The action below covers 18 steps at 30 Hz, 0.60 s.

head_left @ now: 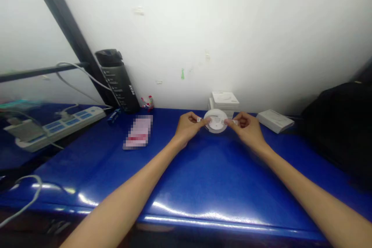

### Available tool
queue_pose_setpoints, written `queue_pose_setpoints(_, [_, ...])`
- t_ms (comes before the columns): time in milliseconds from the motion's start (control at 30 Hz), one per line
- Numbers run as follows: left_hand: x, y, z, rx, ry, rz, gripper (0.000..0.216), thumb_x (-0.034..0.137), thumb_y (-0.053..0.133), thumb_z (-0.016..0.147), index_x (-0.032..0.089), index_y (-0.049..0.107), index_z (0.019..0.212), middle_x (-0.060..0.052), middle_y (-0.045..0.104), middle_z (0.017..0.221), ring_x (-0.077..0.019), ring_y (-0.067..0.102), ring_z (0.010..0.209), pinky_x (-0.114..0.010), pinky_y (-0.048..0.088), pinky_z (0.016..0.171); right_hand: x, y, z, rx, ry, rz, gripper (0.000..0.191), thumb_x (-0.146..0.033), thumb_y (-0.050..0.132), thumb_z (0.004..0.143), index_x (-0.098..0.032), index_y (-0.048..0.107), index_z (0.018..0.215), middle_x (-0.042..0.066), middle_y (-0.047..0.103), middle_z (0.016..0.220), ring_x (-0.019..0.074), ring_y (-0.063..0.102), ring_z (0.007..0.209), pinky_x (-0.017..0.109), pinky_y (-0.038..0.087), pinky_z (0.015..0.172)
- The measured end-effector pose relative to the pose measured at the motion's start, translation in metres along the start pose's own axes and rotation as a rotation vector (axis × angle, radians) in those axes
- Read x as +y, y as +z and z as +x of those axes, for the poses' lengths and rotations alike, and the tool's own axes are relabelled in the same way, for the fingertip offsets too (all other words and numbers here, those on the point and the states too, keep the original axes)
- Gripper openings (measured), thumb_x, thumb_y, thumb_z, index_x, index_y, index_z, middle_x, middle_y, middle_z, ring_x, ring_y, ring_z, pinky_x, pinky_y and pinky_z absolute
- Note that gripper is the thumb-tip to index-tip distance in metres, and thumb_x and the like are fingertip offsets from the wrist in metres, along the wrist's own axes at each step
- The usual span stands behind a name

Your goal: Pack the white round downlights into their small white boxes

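A white round disc [215,123] with small grey print on its face is held up in front of me between both hands. My left hand [190,124] pinches its left edge, thumb on the face. On the opposite edge, my right hand [245,126] does the same with its thumb and curled fingers. Small white printed tabs stick out at both sides by the fingers; what they belong to is too small to tell. Just behind the disc stands a white box [225,99], partly hidden by it.
Another white box [275,121] lies to the right, beside a black bag-like object [343,131]. Leftward on the blue tabletop [209,186] are a blurred-out pink packet [139,131], a dark bottle [119,81], small red wrappers [148,102] and a power strip [78,120] with cables.
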<state>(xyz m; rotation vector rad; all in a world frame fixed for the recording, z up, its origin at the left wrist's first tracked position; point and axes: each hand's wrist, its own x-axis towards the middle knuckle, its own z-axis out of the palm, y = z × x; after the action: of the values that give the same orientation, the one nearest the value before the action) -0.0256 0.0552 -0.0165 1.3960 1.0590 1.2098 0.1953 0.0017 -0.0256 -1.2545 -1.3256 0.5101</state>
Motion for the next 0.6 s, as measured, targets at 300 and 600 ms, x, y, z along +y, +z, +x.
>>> queue_pose_setpoints(300, [0.0019,0.0001,0.0016,0.015,-0.020,0.008,0.055,0.054,0.099,0.050,0.017,0.063,0.070,-0.005,0.074,0.072,-0.0150,0.064,0.064,-0.026,0.045,0.059,0.0022,0.0033,-0.0002,0.031,0.023,-0.002,0.049,-0.062,0.086,0.069,-0.021,0.062,0.081,-0.002,0.060,0.062,0.0129,0.046,0.054,0.028,0.035,0.054])
queue_pose_setpoints(600, [0.0034,-0.0008,0.0002,0.002,0.022,-0.015,0.057,0.055,0.099,0.052,0.017,0.063,0.074,-0.004,0.073,0.070,-0.0141,0.063,0.058,-0.026,0.048,0.054,-0.0019,0.0022,-0.0025,-0.009,-0.024,0.015,0.050,-0.057,0.082,0.077,-0.025,0.055,0.103,-0.011,0.045,0.057,0.0123,0.039,0.051,0.027,0.031,0.052])
